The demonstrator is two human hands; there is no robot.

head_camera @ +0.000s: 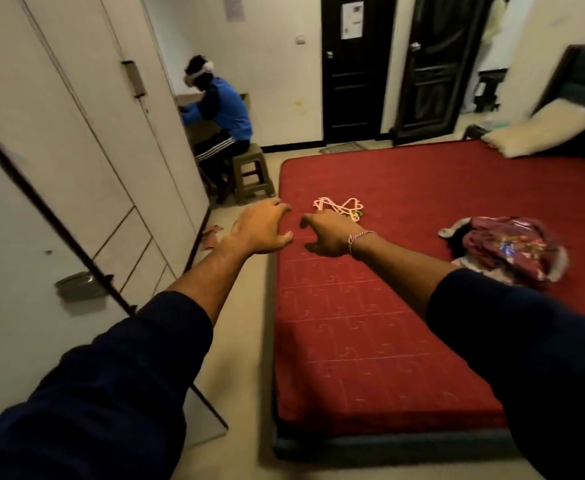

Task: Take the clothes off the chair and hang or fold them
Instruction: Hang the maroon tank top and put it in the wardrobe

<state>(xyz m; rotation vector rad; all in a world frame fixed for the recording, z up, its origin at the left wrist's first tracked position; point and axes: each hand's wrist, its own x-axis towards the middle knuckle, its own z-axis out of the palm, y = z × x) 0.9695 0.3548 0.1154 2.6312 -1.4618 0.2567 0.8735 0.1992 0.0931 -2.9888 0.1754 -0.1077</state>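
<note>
Several pink plastic hangers (339, 206) lie in a loose pile on the red mattress (370, 323). A heap of maroon patterned clothes (505, 249) sits on the mattress to the right. My left hand (263, 228) is stretched forward over the mattress's left edge, fingers spread and holding nothing. My right hand (325, 233), with a silver bracelet at the wrist, reaches toward the hangers with loosely curled fingers, just short of them and holding nothing. No chair with clothes on it is in view.
A white wardrobe (86, 161) lines the left wall, one door (24, 323) swung open near me. A person in a blue jacket (221, 112) sits on a plastic stool (251, 173) at the back left. Two dark doors (353, 71) stand behind. A pillow (540, 133) leans at the mattress's far right.
</note>
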